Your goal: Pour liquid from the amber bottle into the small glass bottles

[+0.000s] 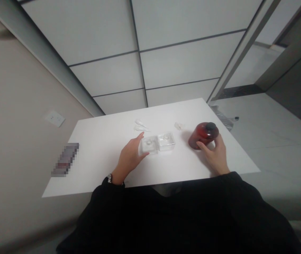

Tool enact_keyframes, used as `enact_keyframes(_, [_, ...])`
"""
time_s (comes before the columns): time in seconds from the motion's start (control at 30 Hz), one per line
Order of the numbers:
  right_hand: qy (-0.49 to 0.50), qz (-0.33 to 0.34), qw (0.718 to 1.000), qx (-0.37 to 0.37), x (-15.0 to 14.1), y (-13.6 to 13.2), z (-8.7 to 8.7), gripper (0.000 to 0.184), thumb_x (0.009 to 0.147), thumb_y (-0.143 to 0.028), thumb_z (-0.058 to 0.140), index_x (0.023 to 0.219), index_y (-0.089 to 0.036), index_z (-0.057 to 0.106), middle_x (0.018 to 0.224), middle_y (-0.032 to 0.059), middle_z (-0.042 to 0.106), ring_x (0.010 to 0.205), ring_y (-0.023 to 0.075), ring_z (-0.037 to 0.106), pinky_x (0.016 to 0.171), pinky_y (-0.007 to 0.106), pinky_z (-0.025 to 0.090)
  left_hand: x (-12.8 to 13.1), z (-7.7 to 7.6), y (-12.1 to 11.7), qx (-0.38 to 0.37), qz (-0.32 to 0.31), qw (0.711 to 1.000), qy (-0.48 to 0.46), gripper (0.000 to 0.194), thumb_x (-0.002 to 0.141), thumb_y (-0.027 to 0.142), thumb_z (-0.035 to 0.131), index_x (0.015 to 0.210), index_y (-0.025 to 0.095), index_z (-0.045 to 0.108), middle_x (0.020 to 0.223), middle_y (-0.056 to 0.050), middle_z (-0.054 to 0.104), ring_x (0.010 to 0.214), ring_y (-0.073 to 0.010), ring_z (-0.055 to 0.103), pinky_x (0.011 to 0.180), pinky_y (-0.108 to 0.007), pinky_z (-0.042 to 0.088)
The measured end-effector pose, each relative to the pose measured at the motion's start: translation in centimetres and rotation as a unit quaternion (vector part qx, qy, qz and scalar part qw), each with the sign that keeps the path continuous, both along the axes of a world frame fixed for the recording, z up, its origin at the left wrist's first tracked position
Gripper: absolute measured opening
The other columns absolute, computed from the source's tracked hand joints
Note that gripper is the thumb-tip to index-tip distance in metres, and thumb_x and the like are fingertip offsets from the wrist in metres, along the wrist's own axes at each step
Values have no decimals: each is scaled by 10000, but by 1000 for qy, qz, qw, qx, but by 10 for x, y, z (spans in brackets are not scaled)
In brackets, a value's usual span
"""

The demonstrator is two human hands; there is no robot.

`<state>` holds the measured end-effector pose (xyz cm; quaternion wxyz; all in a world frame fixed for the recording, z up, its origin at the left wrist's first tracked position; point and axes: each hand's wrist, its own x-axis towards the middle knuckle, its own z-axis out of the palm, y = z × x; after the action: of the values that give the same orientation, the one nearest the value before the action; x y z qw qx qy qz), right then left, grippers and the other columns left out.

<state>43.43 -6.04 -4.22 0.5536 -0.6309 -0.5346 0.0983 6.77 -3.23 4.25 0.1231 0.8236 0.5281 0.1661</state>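
My right hand (216, 155) is wrapped round a dark red-brown bottle (203, 135) with a black cap, its thumb on the near side. The bottle leans to the right over the white table. My left hand (131, 151) grips the left end of a clear box (149, 145), thumb at the near edge and fingers at the far edge. A second clear box (166, 141) stands right beside it, touching or joined; I cannot tell which. Each box has a small round shape in its middle. Behind them lie thin clear pieces (140, 125), too faint to name.
A small crumpled clear piece (178, 126) lies on the white table (100, 155) left of the bottle. A blurred-out flat item (65, 159) is at the table's left edge. White panels (108, 77) stand behind, and a wall socket (55, 118) is at left.
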Motion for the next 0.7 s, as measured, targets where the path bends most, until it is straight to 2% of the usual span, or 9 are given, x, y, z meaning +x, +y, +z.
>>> enact_keyframes(0.2, [-10, -4, 1000, -12, -2, -3, 2, 880, 787, -571, 864, 1515, -210, 527, 1437, 194, 657, 1298, 366, 658, 1121, 643, 521, 6, -4, 10, 0, -3, 1000, -12, 850, 907, 312, 814, 1629, 228, 374, 1507, -145, 667, 1406, -323, 636, 1165, -521, 536])
enact_keyframes(0.3, [8, 12, 1000, -10, 0, -3, -1, 886, 792, -567, 872, 1525, -221, 516, 1469, 199, 637, 1331, 372, 649, 1148, 648, 506, 2, -3, 14, -5, -18, 999, -34, 882, 898, 396, 825, 1637, 249, 366, 1550, -145, 634, 1430, -330, 613, 1180, -533, 519])
enact_keyframes(0.37, [32, 33, 999, 8, 3, -2, -5, 892, 814, -597, 848, 1549, -239, 491, 1529, 197, 598, 1401, 384, 609, 1187, 666, 469, -7, -1, 21, -12, -23, 998, -65, 834, 933, 463, 777, 1632, 242, 379, 1597, -157, 591, 1438, -323, 605, 1203, -530, 498])
enact_keyframes(0.5, [71, 30, 995, 55, 8, 0, -14, 713, 1012, -693, 530, 1541, -217, 487, 1563, 226, 553, 1483, 373, 550, 1242, 608, 425, -32, -2, 58, 4, 32, 995, -98, 544, 1064, 410, 520, 1555, 179, 479, 1593, -183, 579, 1379, -280, 638, 1234, -513, 464])
enact_keyframes(0.57, [79, 15, 995, 63, 8, 1, -17, 671, 1072, -676, 378, 1532, -200, 487, 1544, 231, 561, 1469, 360, 563, 1237, 590, 432, -40, -9, 81, -5, 53, 996, -66, 554, 1030, 356, 539, 1545, 158, 490, 1605, -190, 567, 1395, -288, 624, 1256, -520, 439])
enact_keyframes(0.7, [70, 3, 996, 52, 7, 2, -20, 623, 1103, -648, 285, 1536, -241, 470, 1517, 168, 583, 1443, 351, 577, 1208, 640, 443, -40, -27, 111, -35, 9, 999, -16, 585, 998, 328, 574, 1537, 112, 506, 1616, -186, 565, 1495, -296, 534, 1304, -493, 381])
